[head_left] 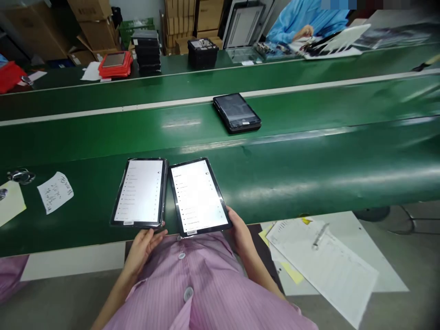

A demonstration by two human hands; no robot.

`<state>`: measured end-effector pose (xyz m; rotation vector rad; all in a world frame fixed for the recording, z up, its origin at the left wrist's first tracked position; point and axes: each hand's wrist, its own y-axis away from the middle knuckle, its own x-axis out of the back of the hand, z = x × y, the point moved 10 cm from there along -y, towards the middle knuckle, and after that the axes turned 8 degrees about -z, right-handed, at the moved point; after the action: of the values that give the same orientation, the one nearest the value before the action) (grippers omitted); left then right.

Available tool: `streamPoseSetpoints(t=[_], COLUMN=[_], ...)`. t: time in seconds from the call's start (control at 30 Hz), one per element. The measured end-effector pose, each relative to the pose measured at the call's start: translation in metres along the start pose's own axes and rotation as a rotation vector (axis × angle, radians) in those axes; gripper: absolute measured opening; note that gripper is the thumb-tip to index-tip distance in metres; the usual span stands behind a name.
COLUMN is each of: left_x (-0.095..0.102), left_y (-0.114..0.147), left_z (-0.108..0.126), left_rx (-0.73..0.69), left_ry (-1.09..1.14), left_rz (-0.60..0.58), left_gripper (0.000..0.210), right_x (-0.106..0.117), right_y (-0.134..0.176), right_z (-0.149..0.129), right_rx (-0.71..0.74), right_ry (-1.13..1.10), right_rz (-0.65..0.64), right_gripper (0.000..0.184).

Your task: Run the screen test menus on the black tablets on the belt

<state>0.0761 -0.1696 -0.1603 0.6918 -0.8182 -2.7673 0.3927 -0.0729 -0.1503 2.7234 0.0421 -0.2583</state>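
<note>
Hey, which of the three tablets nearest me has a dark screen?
The far tablet, lying by itself beyond the other two. Its screen is dark, while the left tablet and right tablet both show bright white screens.

Left tablet [140,192] just beside right tablet [200,197]; behind both, on the worktop [137,135], 3rd tablet [237,111].

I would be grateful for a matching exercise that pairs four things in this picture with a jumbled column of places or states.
Things:
1. Glossy black rectangular tablet
2. Small white paper note
3. Flat bright-red stack
4. White-screened, black-framed tablet on the right

Places or states:
A. Beside a tall black stack
B. Touched by the right hand
C. Screen dark
D. Marked with handwriting

Pairs: 1-C, 2-D, 3-A, 4-B
</note>
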Motion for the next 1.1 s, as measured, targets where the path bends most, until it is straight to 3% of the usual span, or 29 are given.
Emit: streamPoseSetpoints(t=[0.13,0.2,0.23,0.3,0.37,0.43,0.5,0.57,0.63,0.87,0.97,1.03,1.1], left_x=[-0.012,-0.006,0.000,0.006,-0.001,-0.011,-0.016,-0.020,-0.023,-0.027,-0.015,-0.003,0.006], left_y=[0.021,0.027,0.029,0.040,0.049,0.038,0.020,0.011,0.014,0.057,0.064,0.055,0.043], left_z=[-0.011,0.012,0.036,0.092,0.132,0.145,0.143,0.135,0.128,0.125,0.140,0.146,0.144], left_rx=[0.148,0.036,-0.100,-0.445,-0.689,-0.721,-0.646,-0.618,-0.650,-0.955,-1.004,-0.887,-0.753], left_ry=[-0.312,-0.560,-0.692,-0.960,-1.217,-1.402,-1.498,-1.543,-1.565,-1.481,-1.469,-1.498,-1.497], left_rz=[-0.190,-0.174,-0.087,0.180,0.409,0.492,0.471,0.416,0.371,0.037,0.199,0.349,0.404], left_gripper=[0.059,0.059,0.056,0.049,0.049,0.063,0.078,0.083,0.082,0.062,0.049,0.052,0.061], right_x=[0.005,-0.012,-0.028,-0.071,-0.118,-0.153,-0.168,-0.165,-0.147,-0.069,-0.067,-0.077,-0.092], right_y=[0.009,0.020,0.023,0.025,0.028,0.029,0.025,0.019,0.015,0.023,0.027,0.029,0.029], right_z=[-0.058,-0.093,-0.105,-0.112,-0.105,-0.092,-0.083,-0.082,-0.087,-0.127,-0.128,-0.123,-0.115], right_rx=[0.362,0.589,0.679,0.807,0.888,0.908,0.877,0.830,0.797,0.891,0.937,0.971,0.988], right_ry=[0.622,0.945,1.072,1.257,1.387,1.475,1.505,1.490,1.465,1.389,1.375,1.387,1.412], right_rz=[0.131,0.181,0.149,-0.057,-0.321,-0.505,-0.582,-0.580,-0.540,-0.239,-0.211,-0.236,-0.278], right_gripper=[0.062,0.054,0.049,0.043,0.042,0.045,0.043,0.036,0.029,0.029,0.033,0.033,0.032])
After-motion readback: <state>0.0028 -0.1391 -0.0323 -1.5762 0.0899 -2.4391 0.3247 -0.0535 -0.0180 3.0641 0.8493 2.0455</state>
